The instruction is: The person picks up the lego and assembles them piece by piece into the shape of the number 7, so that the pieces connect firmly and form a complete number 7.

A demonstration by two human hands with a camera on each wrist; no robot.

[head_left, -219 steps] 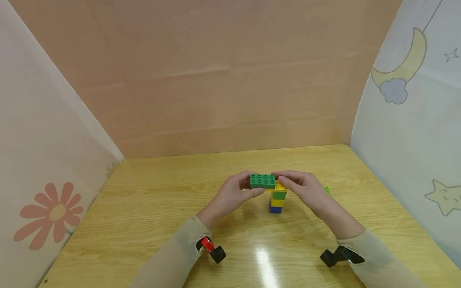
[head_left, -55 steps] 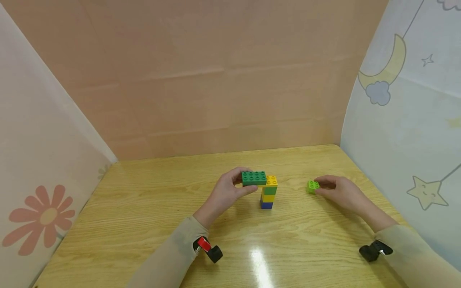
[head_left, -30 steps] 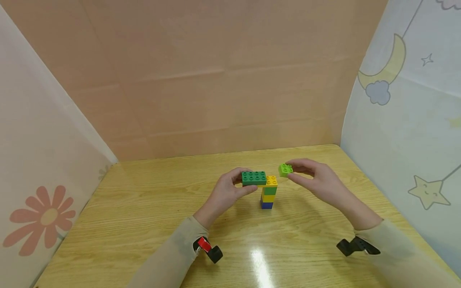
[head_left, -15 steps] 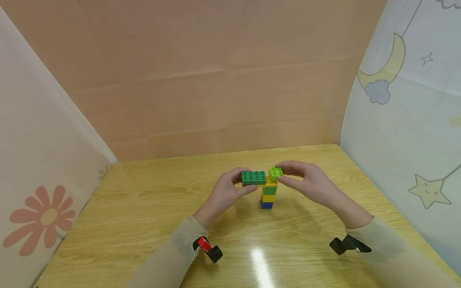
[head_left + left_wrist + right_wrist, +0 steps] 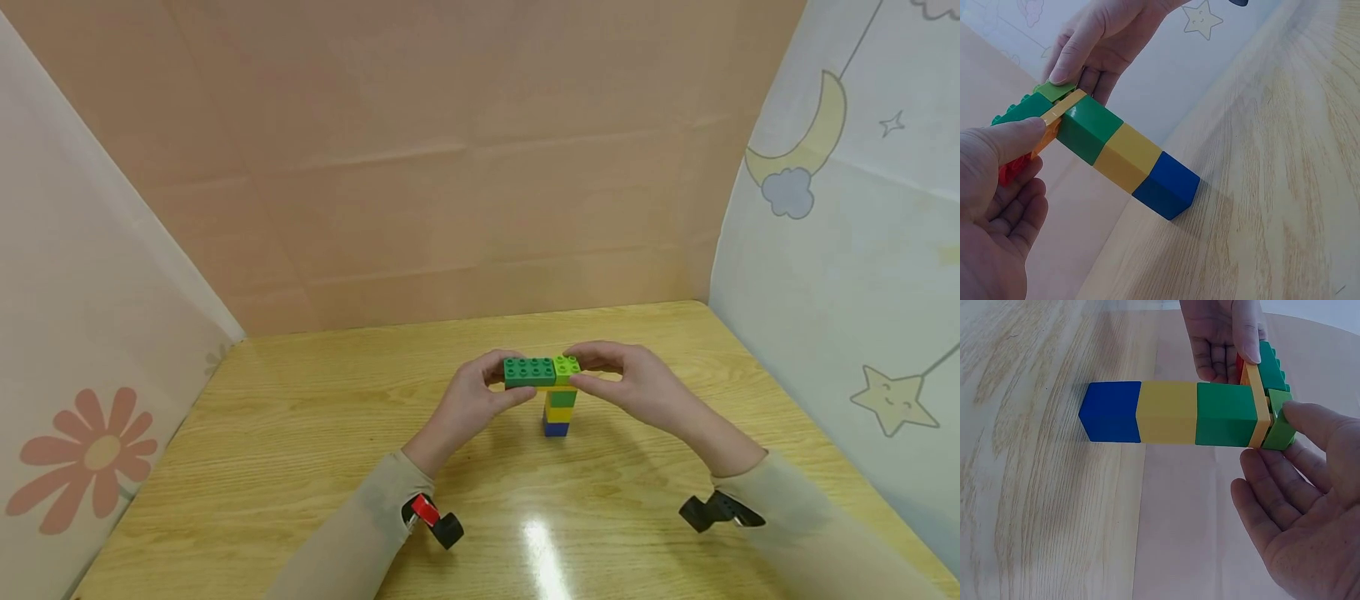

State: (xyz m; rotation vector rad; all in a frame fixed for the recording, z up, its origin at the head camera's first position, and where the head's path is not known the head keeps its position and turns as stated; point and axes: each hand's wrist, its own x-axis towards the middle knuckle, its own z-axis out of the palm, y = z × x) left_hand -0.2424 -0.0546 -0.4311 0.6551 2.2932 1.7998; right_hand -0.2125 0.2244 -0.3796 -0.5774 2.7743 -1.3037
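A tower of toy building bricks stands upright on the table: a blue brick (image 5: 1113, 412) at the bottom, then a yellow brick (image 5: 1167, 412) and a green brick (image 5: 1225, 414). Across its top lies a thin yellow-orange plate (image 5: 1257, 406) that overhangs to the left. My left hand (image 5: 477, 396) pinches the long dark green brick (image 5: 529, 372) on that overhang; a red brick (image 5: 1013, 170) shows beneath. Between thumb and fingers, my right hand (image 5: 641, 387) holds a small lime-green brick (image 5: 567, 369) on the plate's right end. A narrow gap with studs shows under the lime brick.
The wooden table (image 5: 315, 433) runs back to a plain tan backdrop (image 5: 450, 208). Pale printed panels rise at the left and right sides. Each sleeve carries a small black wrist camera (image 5: 448, 529).
My right hand has picked up the lime brick from the table at right and brought it left onto the plate's end, beside the dark green brick. My left hand keeps its hold.
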